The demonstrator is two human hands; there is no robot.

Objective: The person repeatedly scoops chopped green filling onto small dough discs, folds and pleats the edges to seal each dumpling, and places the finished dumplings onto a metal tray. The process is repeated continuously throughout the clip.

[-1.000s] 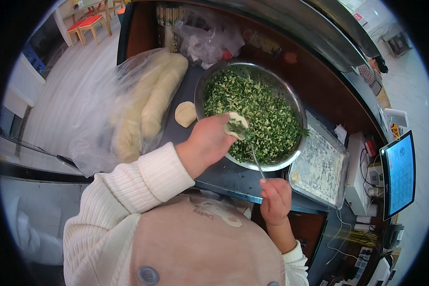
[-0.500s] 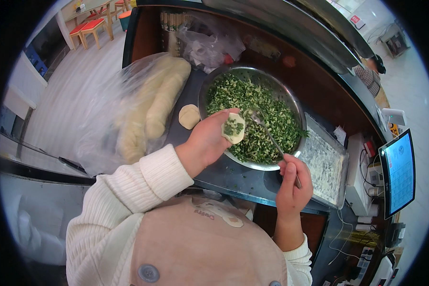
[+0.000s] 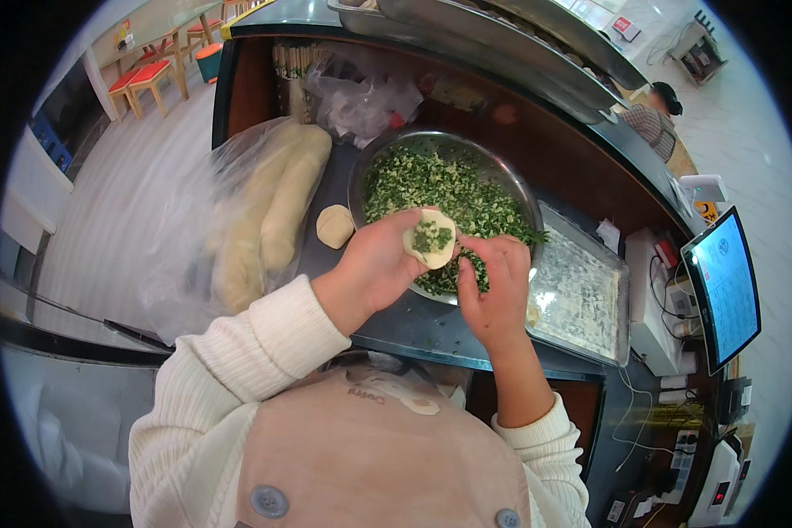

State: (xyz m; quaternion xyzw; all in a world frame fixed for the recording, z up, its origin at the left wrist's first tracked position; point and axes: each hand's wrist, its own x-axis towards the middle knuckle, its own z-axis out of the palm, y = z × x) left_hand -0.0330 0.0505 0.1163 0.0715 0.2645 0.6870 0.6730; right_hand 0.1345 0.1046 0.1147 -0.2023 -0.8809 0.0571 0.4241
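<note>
My left hand (image 3: 374, 260) holds a round dough wrapper (image 3: 435, 260) over the near side of a large steel bowl (image 3: 527, 190). A small heap of chopped green filling (image 3: 430, 235) lies in the middle of the wrapper. Close to the wrapper's right edge is my right hand (image 3: 498, 286), thumb and forefinger apart; I cannot tell whether a fingertip touches the dough. Chopped greens with pale bits (image 3: 449, 187) fill the bowl. The spoon does not show. Left of the bowl rests a flattened dough piece (image 3: 334, 227).
Long dough rolls (image 3: 283, 198) lie under clear plastic at the left. A floured metal tray (image 3: 581, 290) sits right of the bowl, and a monitor (image 3: 726, 290) stands beyond it. Metal trays (image 3: 493, 48) line the raised shelf at the back. Another person (image 3: 653, 123) is at the far right.
The spoon that my right hand held is out of sight. That hand has moved left and up to the wrapper. The view has shifted slightly.
</note>
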